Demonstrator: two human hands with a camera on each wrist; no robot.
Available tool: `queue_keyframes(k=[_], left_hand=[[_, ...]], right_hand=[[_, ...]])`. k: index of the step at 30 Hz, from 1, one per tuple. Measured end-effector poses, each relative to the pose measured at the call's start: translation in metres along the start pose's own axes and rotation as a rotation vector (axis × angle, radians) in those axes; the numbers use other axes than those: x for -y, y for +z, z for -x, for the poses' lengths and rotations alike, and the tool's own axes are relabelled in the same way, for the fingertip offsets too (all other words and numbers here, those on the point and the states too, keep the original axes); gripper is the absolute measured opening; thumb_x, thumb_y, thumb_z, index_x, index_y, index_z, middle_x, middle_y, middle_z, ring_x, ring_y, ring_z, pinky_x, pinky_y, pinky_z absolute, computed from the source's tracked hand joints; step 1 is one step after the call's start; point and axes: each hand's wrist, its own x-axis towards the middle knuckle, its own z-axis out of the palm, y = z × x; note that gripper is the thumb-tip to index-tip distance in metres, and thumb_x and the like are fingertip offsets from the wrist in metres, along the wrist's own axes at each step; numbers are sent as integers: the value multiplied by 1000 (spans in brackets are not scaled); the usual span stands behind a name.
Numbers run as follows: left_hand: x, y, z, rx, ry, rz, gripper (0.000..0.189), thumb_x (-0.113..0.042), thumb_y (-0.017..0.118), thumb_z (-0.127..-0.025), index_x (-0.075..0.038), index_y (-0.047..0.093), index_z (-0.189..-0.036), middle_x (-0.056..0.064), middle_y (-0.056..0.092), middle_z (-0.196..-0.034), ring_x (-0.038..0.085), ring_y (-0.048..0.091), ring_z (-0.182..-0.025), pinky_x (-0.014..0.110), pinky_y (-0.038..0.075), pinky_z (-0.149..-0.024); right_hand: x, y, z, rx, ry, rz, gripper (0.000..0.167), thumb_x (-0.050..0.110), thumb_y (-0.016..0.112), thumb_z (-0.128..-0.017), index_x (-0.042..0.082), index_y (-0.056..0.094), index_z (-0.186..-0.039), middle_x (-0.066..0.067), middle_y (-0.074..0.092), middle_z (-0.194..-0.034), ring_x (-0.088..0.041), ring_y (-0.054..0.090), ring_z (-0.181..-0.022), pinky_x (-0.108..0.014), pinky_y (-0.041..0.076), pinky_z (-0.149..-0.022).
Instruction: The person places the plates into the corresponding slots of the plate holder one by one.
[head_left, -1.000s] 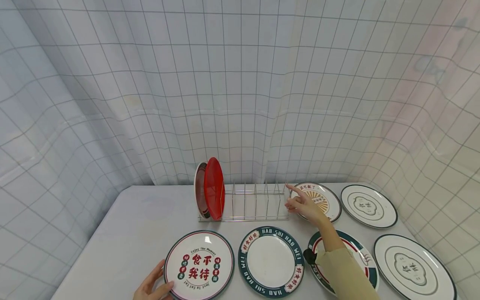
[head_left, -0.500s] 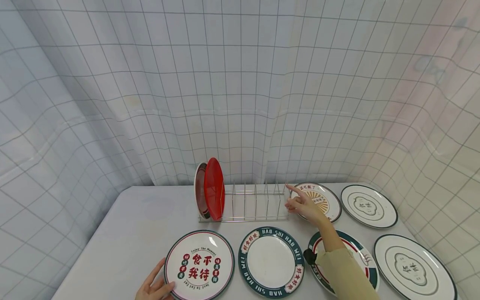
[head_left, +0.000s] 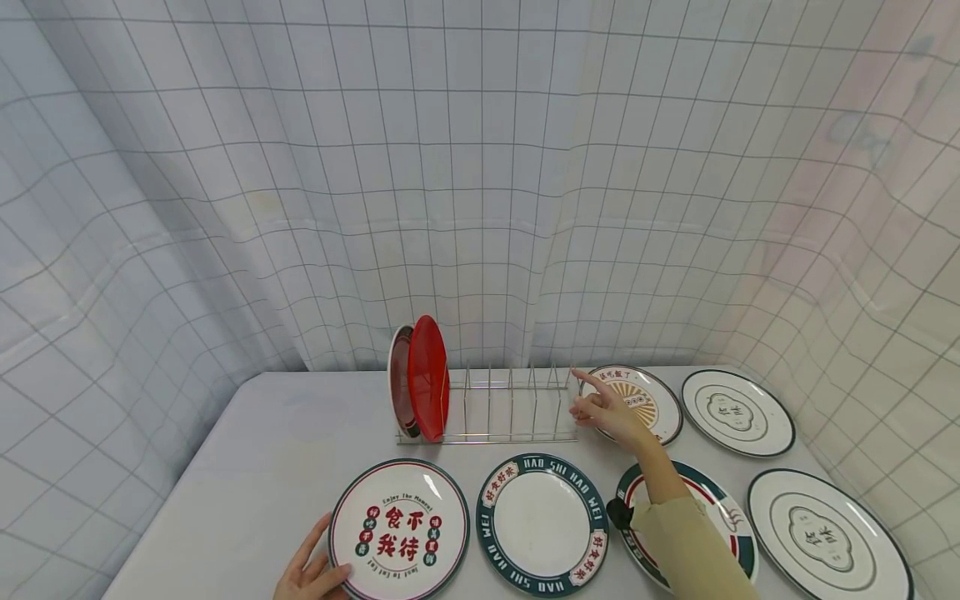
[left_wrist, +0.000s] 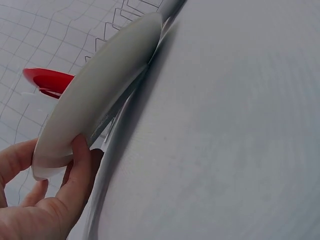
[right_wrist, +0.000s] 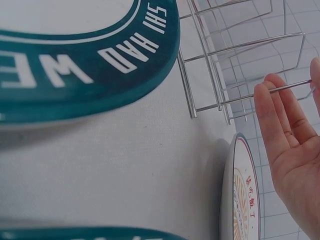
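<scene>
My left hand (head_left: 311,567) grips the left rim of a round white plate (head_left: 397,500) with red and green lettering, thumb on one face and fingers on the other. The left wrist view shows this plate (left_wrist: 100,90) tilted, its hand-side edge off the table. At the right end of a wire dish rack (head_left: 510,408), my right hand (head_left: 611,412) holds an upper wire between fingertips and thumb; the thumb is partly cut off in the right wrist view. Upright at the rack's left end stand a red plate (head_left: 429,379) and a white-rimmed plate (head_left: 396,383) beside it.
A green-rimmed plate (head_left: 543,525) lies right of the held one. Farther right are another green-rimmed plate (head_left: 716,508), partly under my forearm, a sunburst plate (head_left: 648,396) and two white plates with dark rims (head_left: 757,433). A grid-patterned curtain (head_left: 480,208) surrounds the white table (head_left: 247,475).
My left hand has shifted very slightly right at the plate's rim. My right hand and the rack look unmoved.
</scene>
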Motion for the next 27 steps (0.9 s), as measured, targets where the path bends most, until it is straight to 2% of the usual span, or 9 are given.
queue_keyframes(k=[6, 10, 15, 19, 24, 27], left_hand=[[-2, -5, 0, 120, 1, 10, 66, 6, 60, -78, -42, 31, -113, -4, 56, -104, 33, 63, -89, 47, 51, -79], [-1, -6, -1, 166, 10, 10, 64, 5, 56, -80, -44, 30, -113, -6, 56, -104, 32, 63, -88, 46, 51, -79], [-1, -3, 0, 149, 14, 26, 64, 2, 58, -79, -44, 30, -114, -9, 57, -103, 31, 63, -90, 45, 51, -80], [-3, 2, 2, 106, 8, 59, 75, 0, 64, -76, -40, 26, -126, -5, 57, -105, 32, 62, -92, 47, 50, -82], [-7, 5, 6, 118, -20, 30, 91, 2, 60, -79, -37, 7, -142, 3, 60, -105, 33, 64, -89, 46, 51, -80], [-8, 6, 6, 129, -49, 44, 108, -3, 70, -72, -33, -4, -146, 4, 61, -102, 34, 64, -88, 44, 52, -79]], right_hand=[[0, 0, -1, 3, -3, -27, 56, 12, 48, -95, 10, 23, -145, -37, 51, -106, -51, 48, -102, -37, 51, -83], [0, 0, -1, 7, -8, -31, 56, 12, 47, -95, 10, 22, -145, -39, 49, -107, -52, 48, -102, -38, 51, -83], [1, 0, 0, 5, -8, -27, 56, 12, 47, -95, 10, 23, -145, -37, 51, -106, -52, 48, -102, -39, 51, -84], [1, 0, 0, 4, -3, -26, 56, 13, 48, -95, 11, 23, -145, -36, 52, -106, -52, 48, -102, -39, 51, -84], [1, 0, 0, 6, 0, -29, 56, 14, 48, -95, 11, 23, -145, -38, 50, -107, -52, 48, -102, -38, 51, -83], [1, 0, 0, 7, 4, -27, 56, 14, 48, -95, 11, 23, -145, -37, 51, -107, -51, 48, -102, -38, 51, -83]])
